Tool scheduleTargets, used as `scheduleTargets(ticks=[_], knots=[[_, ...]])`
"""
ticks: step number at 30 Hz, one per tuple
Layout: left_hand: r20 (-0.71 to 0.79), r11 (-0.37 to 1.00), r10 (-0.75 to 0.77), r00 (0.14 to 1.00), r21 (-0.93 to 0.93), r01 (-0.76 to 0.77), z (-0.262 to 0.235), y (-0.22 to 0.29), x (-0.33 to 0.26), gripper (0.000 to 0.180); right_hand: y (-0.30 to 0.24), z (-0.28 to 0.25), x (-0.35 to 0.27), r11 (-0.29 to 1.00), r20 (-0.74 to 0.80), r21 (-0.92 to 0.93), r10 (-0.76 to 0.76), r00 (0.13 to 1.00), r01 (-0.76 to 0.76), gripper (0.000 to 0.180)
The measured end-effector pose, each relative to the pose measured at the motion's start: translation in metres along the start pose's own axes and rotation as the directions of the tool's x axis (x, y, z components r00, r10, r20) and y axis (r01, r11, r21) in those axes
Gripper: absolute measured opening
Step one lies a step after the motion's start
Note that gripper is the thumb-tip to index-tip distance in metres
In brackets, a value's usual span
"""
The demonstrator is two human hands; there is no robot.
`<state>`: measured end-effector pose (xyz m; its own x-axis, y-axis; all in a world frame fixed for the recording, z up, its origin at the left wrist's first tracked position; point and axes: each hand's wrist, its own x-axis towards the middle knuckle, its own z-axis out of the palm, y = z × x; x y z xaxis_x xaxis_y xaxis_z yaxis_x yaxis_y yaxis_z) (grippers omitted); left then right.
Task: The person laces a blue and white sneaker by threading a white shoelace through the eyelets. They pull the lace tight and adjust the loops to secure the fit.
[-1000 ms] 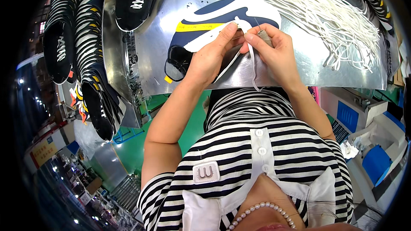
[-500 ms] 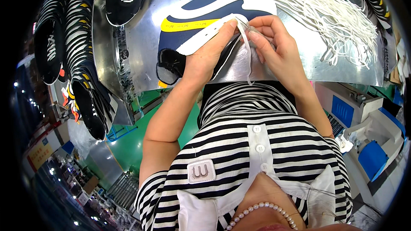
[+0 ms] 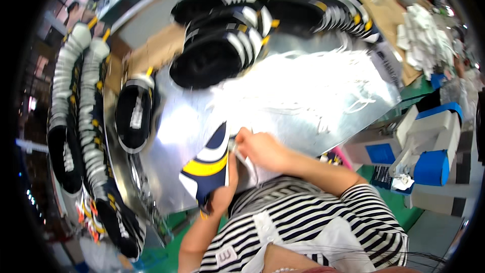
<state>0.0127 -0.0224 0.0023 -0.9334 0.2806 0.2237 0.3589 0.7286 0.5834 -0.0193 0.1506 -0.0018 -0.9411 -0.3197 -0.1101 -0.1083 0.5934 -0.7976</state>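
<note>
Left fingers [image 3: 232,171] hold the shoe upper [image 3: 207,166], right fingers [image 3: 244,138] just beside it.

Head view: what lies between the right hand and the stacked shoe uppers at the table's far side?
In the head view, white shoelaces spread over the metal tabletop lie between the right hand and the stacked shoe uppers, partly washed out.

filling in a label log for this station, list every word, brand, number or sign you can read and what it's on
White chest patch on the striped shirt: one large letter-like mark, not copied here.
Grey strip at the right end of the metal table: print-like marks, too blurred to read.
Yellow band on the shoe upper: no lettering legible.
No other text is readable.
</note>
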Motion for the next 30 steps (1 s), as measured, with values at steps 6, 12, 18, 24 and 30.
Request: scheduleTargets(ticks=[6, 12, 18, 24, 30], knots=[[-0.032, 0.983, -0.009, 0.999, -0.185, 0.003, 0.018, -0.019, -0.027, 0.035, -0.009, -0.014, -0.004, 0.963, 0.100, -0.211, -0.149, 0.984, 0.168, 0.027], [-0.095, 0.972, -0.081, 0.992, -0.227, 0.058, 0.021, -0.002, -0.027, 0.034, -0.016, 0.005, -0.018, 0.964, -0.027, -0.221, -0.156, 0.987, 0.146, 0.025], [0.106, 0.762, -0.281, 0.954, -0.580, 0.289, 0.022, 0.006, -0.042, 0.036, -0.007, 0.031, -0.018, 0.984, -0.083, -0.040, -0.175, 0.981, 0.172, 0.028], [0.273, 0.364, -0.449, 0.851, -0.813, 0.454, 0.014, -0.008, -0.024, 0.038, -0.028, -0.006, -0.023, 0.971, 0.049, -0.229, -0.063, 0.997, 0.072, 0.025], [0.403, 0.129, -0.449, 0.798, -0.854, 0.504, -0.011, -0.029, -0.005, 0.027, 0.021, -0.055, -0.029, 0.982, -0.422, -0.055, -0.185, 0.888, 0.178, 0.042]])
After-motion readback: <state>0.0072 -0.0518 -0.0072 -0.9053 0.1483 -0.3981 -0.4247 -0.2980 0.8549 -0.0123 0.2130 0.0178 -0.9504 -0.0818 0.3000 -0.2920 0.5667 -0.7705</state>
